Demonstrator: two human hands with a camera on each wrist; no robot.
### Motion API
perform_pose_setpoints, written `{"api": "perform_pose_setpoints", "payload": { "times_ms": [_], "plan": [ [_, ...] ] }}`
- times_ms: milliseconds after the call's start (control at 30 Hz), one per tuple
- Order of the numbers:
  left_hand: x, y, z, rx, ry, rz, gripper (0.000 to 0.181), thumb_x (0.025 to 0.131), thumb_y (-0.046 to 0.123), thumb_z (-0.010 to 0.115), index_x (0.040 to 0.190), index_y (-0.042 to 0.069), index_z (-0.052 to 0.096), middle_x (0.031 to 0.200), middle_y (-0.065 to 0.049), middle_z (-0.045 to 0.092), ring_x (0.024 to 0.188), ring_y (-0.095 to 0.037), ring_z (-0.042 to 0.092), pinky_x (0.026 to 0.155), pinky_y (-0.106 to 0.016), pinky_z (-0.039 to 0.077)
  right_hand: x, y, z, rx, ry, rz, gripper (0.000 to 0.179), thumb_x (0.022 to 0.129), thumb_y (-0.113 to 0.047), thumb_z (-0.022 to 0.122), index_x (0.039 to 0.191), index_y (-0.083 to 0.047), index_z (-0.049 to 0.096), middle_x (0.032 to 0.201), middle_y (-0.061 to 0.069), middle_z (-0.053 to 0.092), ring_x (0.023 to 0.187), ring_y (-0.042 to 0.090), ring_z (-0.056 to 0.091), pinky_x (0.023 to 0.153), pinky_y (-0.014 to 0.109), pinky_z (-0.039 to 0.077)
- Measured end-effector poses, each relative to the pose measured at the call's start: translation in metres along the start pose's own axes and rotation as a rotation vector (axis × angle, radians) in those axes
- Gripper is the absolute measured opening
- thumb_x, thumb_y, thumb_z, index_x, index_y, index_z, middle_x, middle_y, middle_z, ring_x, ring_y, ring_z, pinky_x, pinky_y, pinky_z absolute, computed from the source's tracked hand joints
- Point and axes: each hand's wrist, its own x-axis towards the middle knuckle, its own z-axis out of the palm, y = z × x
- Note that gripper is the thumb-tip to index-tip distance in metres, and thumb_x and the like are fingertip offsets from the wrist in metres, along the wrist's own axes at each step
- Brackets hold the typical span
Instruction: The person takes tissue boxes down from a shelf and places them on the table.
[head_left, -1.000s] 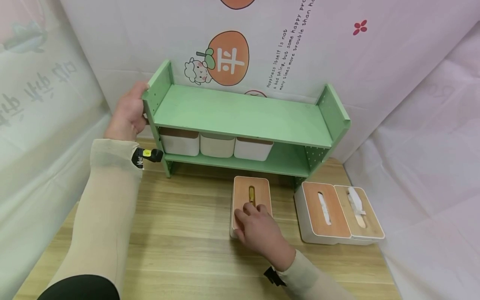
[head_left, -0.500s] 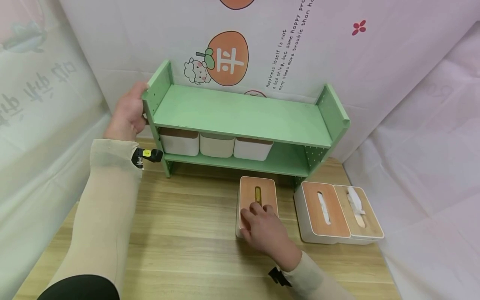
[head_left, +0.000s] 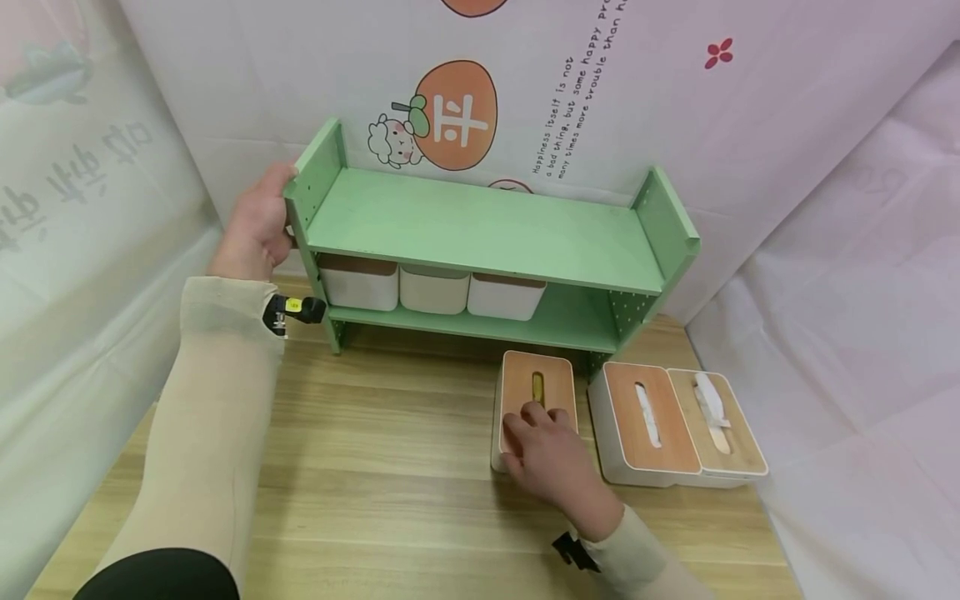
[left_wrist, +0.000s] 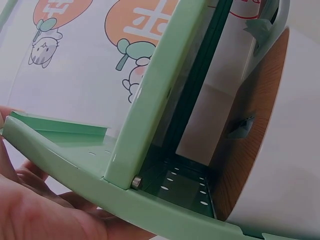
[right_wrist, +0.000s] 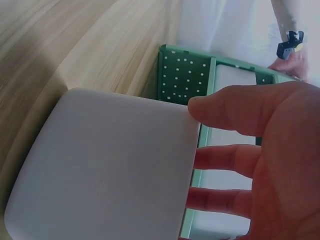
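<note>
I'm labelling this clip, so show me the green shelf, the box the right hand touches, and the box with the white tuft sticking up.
Green shelf (head_left: 480, 225), head view: middle of top board.
Touched box (head_left: 519, 385), head view: lid, left of slot.
Tufted box (head_left: 739, 440), head view: lid, right of slot.

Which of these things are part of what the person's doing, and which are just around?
Part of the job, it seems:
box held by the right fingers
green shelf, gripped at one end by the left fingers
two boxes standing side by side, probably
three containers on the shelf, probably

Just around, it seems:
printed backdrop
wood-grain table
</note>
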Motion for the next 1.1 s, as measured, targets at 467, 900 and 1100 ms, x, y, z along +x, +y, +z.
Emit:
{"api": "perform_pose_setpoints", "payload": {
  "times_ms": [467, 900, 1100],
  "plan": [
    [0.003, -0.001, 0.0, 0.0, -0.002, 0.006, 0.055, 0.102, 0.049, 0.049, 0.149, 0.019, 0.045, 0.144, -0.004, 0.036, 0.124, -0.024, 0.04, 0.101, -0.043, 0.036, -0.01, 0.021, -0.001, 0.029, 0.011, 0.067, 0.039, 0.086, -0.032, 0.069, 0.117, -0.01, 0.066, 0.105, 0.01, 0.056, 0.099, 0.028, 0.052, 0.091, 0.05, 0.039],
    [0.003, -0.002, 0.0, -0.02, 0.012, 0.019, 0.054, 0.102, 0.045, 0.051, 0.147, 0.017, 0.047, 0.143, -0.005, 0.038, 0.124, -0.023, 0.041, 0.099, -0.042, 0.037, -0.018, 0.032, -0.002, 0.062, 0.02, 0.119, 0.038, 0.082, -0.027, 0.069, 0.115, -0.008, 0.067, 0.105, 0.011, 0.055, 0.097, 0.029, 0.052, 0.093, 0.05, 0.039],
    [0.003, -0.001, 0.0, -0.02, 0.006, 0.011, 0.057, 0.101, 0.048, 0.051, 0.149, 0.018, 0.044, 0.146, -0.006, 0.036, 0.126, -0.025, 0.04, 0.102, -0.043, 0.037, -0.021, 0.034, -0.001, 0.054, 0.041, 0.114, 0.038, 0.08, -0.025, 0.068, 0.115, -0.009, 0.066, 0.105, 0.011, 0.054, 0.098, 0.029, 0.051, 0.093, 0.048, 0.039]
  ]
}}
